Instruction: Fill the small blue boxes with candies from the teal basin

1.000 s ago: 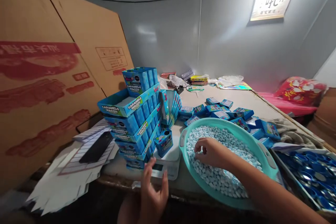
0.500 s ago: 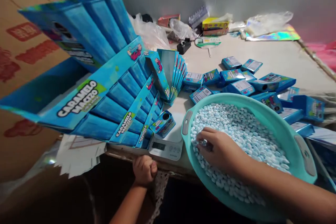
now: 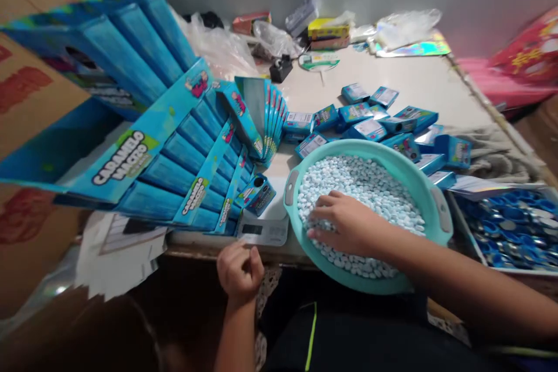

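Observation:
My right hand (image 3: 344,224) lies over small pale-blue and white candies (image 3: 370,186) in a turquoise basin (image 3: 429,209). Its fingers are spread and touch the candies; none are plainly gripped. My left hand (image 3: 239,270) is curled into a loose fist just off the table's front edge, with nothing seen in it. Close above that fist is a white kitchen scale (image 3: 279,232). On the scale's plate rests a small blue candy box (image 3: 259,195), tilted against the stacked display boxes (image 3: 161,177) marked "Caramelo Macizo".
Several small blue boxes (image 3: 366,128) lie scattered behind the basin. A tray of blue, shiny pieces (image 3: 514,226) stands at right, near a grey cloth (image 3: 501,154). Plastic bags (image 3: 218,46) and a hand fan (image 3: 319,61) lie at the back. A large cardboard box (image 3: 26,87) is at left.
My right hand's fingers have gone from curled around some candies to spread over them. My left fist has loosened a little. The view has shifted, showing the tray at right.

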The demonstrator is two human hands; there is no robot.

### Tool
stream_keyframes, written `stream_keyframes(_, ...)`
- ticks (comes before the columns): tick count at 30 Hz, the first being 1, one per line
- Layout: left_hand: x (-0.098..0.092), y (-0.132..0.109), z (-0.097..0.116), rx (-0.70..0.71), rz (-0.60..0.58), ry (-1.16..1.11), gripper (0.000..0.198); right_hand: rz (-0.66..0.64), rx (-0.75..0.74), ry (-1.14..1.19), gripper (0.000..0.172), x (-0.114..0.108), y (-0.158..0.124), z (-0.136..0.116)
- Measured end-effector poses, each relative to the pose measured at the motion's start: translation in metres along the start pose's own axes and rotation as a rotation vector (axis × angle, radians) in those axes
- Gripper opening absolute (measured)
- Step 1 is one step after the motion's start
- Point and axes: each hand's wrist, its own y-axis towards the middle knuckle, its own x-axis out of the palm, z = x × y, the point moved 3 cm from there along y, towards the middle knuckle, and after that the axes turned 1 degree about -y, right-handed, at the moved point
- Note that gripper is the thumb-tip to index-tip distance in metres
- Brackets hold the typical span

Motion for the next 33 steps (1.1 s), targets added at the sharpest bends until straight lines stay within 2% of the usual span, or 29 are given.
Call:
stream_keyframes(2, 0.001, 0.028, 0.014, 0.052, 0.095, -0.015, 0.028, 0.035, 0.011, -0.067, 0.044, -0.002, -0.005, -0.001)
stream_keyframes(4, 0.009, 0.056, 0.02, 0.088, 0.153, 0.0, 0.041, 0.029, 0.03, -0.121, 0.068, 0.002, -0.012, 0.0)
stream_keyframes(6, 0.026, 0.078, 0.019, 0.072, 0.088, 0.023, 0.047, -0.025, 0.033, -0.151, 0.08, 0.009, -0.022, 0.004)
stream_keyframes(10, 0.061, 0.095, 0.009, -0.118, -0.111, 0.007, 0.068, -0.063, 0.073, -0.151, 0.066, 0.012, -0.04, 0.018)
stream_keyframes(13, 0.066, 0.094, 0.004, -0.326, -0.093, -0.059, 0.086, -0.054, 0.074, -0.112, 0.057, 0.001, -0.049, 0.024)
stream_keyframes(16, 0.057, 0.099, 0.01, -0.539, -0.008, -0.2, 0.1, -0.071, 0.053, -0.081, 0.046, -0.007, -0.053, 0.027)
stream_keyframes(18, 0.048, 0.111, 0.026, -0.593, 0.076, -0.239, 0.103, -0.083, 0.028, -0.072, 0.046, -0.008, -0.052, 0.028)
stream_keyframes(20, 0.043, 0.131, 0.054, -0.533, 0.158, -0.234, 0.094, -0.094, 0.014, -0.076, 0.05, -0.006, -0.049, 0.03)
stream_keyframes(22, 0.048, 0.153, 0.086, -0.467, 0.187, -0.312, 0.078, -0.119, 0.032, -0.083, 0.049, -0.003, -0.046, 0.032)
stream_keyframes(24, 0.068, 0.172, 0.112, -0.493, 0.103, -0.523, 0.066, -0.148, 0.077, -0.067, 0.046, 0.0, -0.042, 0.034)
stream_keyframes(27, 0.11, 0.183, 0.13, -0.596, -0.208, -0.776, 0.06, -0.167, 0.159, -0.048, 0.044, 0.001, -0.037, 0.036)
stream_keyframes(30, 0.137, 0.176, 0.123, -0.654, -0.471, -0.815, 0.057, -0.197, 0.226, -0.065, 0.041, -0.001, -0.035, 0.035)
stream_keyframes(33, 0.143, 0.167, 0.111, -0.693, -0.592, -0.831, 0.058, -0.214, 0.28, -0.065, 0.04, -0.003, -0.034, 0.034)
